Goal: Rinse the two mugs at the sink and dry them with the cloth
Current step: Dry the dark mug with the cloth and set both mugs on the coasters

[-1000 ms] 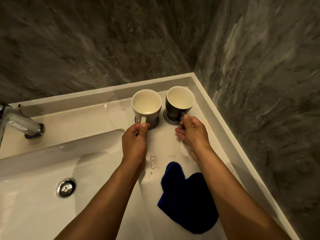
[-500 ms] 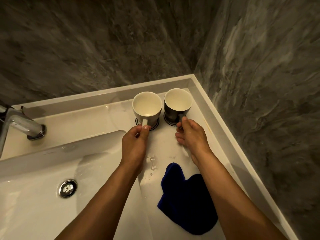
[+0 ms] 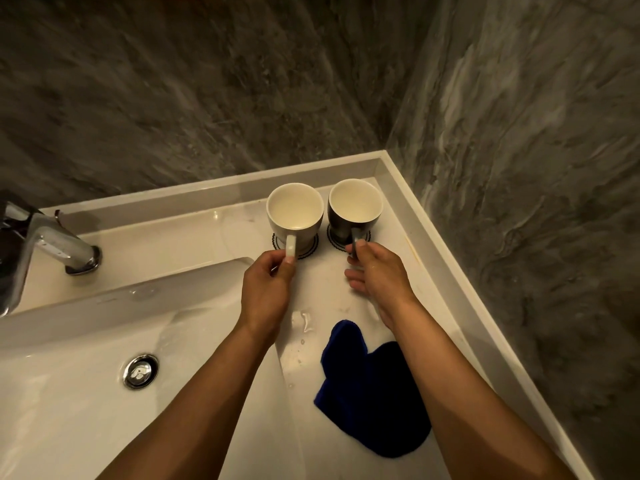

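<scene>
At frame centre, the left hand pinches the handle of the white mug, and the right hand grips the handle of the dark mug. Both mugs stand upright on round coasters in the counter's upper-right corner. The blue cloth lies lower right, the sink lower left.

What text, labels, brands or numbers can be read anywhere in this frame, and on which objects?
None can be read.
White mug and dark mug: no print shows on either.
Coasters under the mugs: a dark scalloped edge pattern only, no letters.
Faucet, drain plug, blue cloth: no markings visible.
</scene>
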